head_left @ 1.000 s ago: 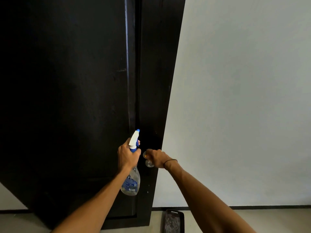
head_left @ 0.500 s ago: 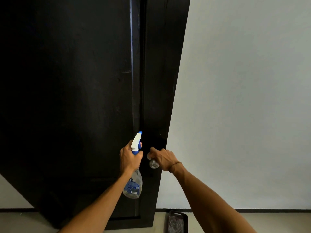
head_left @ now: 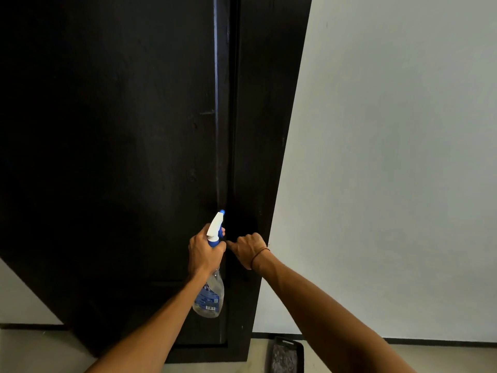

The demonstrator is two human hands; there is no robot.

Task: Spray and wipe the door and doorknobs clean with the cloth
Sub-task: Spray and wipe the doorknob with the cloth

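Lower centre of frame: the left hand (head_left: 205, 253) grips an upright spray bottle (head_left: 211, 275), nozzle aimed up at the black door (head_left: 107, 157). Just right of it, the right hand (head_left: 248, 251) curls around something, probably the doorknob, which it hides. No cloth visible

Both forearms bare, no sleeves; thin dark cord band (head_left: 258, 254) round right wrist.
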